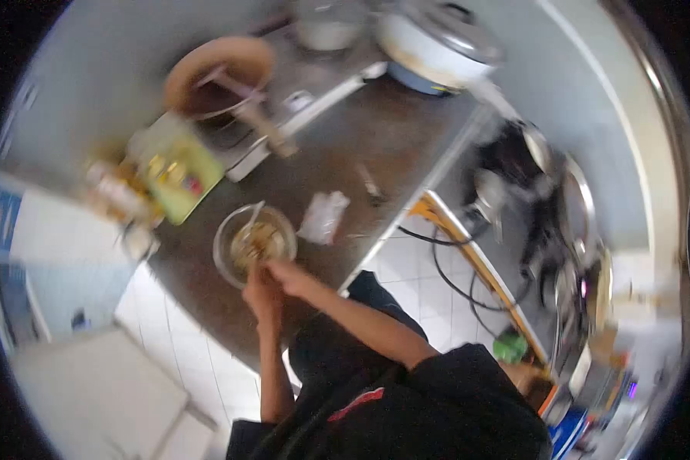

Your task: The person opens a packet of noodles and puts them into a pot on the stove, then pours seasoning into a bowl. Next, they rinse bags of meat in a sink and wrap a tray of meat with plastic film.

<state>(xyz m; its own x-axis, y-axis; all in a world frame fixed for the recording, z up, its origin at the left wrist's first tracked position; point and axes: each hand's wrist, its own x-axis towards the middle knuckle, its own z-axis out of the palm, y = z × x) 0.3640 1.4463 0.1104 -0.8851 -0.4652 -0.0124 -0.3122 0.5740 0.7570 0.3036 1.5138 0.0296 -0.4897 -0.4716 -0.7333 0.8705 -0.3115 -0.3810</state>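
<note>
A round bowl [220, 259] stands on the dark counter, with pale and brownish food pieces [262, 236] inside. A light-coloured utensil handle [256, 211] leans out over its far rim. My left hand [262, 294] and my right hand [287, 277] meet at the bowl's near edge, fingers closed and close together. Blur and the small size hide what, if anything, is between the fingers. Just right of the bowl lies a crumpled clear plastic bag [324, 217] with something whitish in it.
The dark counter [322, 157] holds a green tray [178, 172] with small items and a small utensil [370, 184]. Behind stand a stove with a brown pan [178, 80] and a large white pot [425, 50]. Cookware and black cables [468, 290] are at right.
</note>
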